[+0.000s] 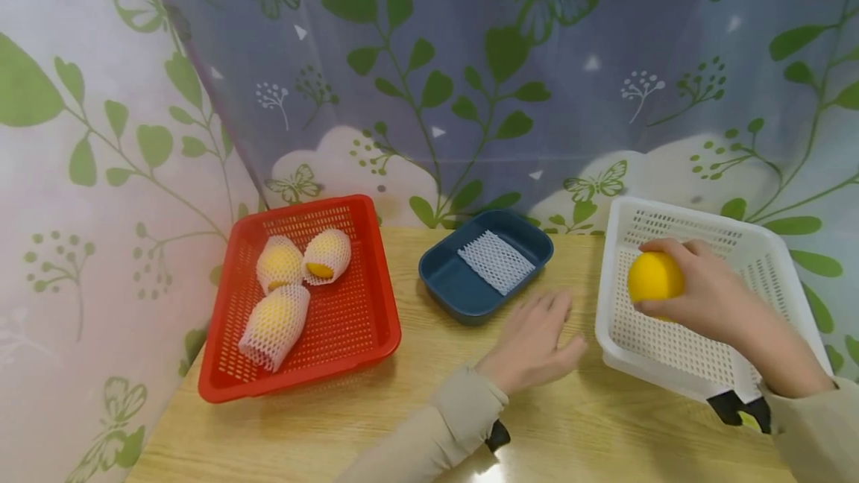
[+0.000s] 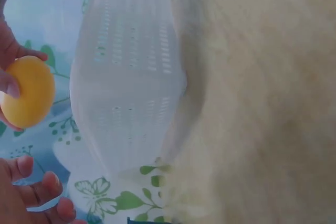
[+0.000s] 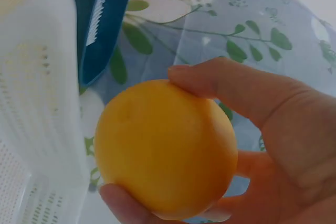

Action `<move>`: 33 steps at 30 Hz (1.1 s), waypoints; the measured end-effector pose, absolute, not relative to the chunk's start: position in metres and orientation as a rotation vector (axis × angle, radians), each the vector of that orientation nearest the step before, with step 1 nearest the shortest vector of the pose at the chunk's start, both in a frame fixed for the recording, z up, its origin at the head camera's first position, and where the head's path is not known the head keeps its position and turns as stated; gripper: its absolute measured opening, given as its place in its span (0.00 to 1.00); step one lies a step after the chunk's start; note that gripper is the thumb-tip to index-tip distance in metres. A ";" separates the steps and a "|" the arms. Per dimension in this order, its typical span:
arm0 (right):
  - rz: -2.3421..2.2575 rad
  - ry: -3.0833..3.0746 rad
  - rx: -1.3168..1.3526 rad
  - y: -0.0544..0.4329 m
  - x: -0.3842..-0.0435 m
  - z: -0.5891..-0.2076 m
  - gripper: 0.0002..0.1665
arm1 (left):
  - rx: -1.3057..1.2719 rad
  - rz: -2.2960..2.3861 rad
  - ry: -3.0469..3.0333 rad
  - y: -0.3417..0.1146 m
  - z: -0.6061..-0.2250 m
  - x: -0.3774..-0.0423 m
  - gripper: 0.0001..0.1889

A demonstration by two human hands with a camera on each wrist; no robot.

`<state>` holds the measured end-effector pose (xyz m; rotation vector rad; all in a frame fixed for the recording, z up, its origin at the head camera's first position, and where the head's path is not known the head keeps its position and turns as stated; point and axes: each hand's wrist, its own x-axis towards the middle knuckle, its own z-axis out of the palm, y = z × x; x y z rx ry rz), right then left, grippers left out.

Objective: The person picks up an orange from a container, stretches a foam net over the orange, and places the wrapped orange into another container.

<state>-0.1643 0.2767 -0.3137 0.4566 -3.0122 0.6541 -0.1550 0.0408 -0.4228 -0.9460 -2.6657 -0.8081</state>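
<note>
My right hand (image 1: 714,297) grips a round, yellow-orange orange (image 1: 651,278) above the white basket (image 1: 651,371). In the right wrist view, the thumb and fingertips press around the orange (image 3: 165,148), which has no net on it. Between the blue tray and the white basket hovers my left hand (image 1: 533,341), its fingers loosely spread and holding nothing. A white foam net sleeve (image 1: 496,261) lies flat inside the blue tray (image 1: 439,278).
To the left stands a red basket (image 1: 356,319) holding three netted fruits (image 1: 275,319). Everything rests on a wooden table (image 1: 429,393). A leaf-patterned curtain (image 1: 429,58) hangs directly behind the tray and baskets.
</note>
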 end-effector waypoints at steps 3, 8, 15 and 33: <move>0.652 -2.967 0.470 0.271 -0.158 -0.311 0.49 | -0.945 -0.919 -2.582 0.031 -0.429 -0.147 0.09; 0.669 -2.909 0.484 0.263 -0.148 -0.307 0.53 | -0.869 -1.099 -2.508 0.014 -0.439 -0.131 0.07; 0.733 -2.821 0.486 0.251 -0.134 -0.304 0.53 | -0.861 -1.414 -2.408 -0.006 -0.458 -0.114 0.06; 0.877 -2.443 0.645 0.197 -0.102 -0.315 0.53 | -0.904 -1.946 -2.154 -0.030 -0.502 -0.109 0.12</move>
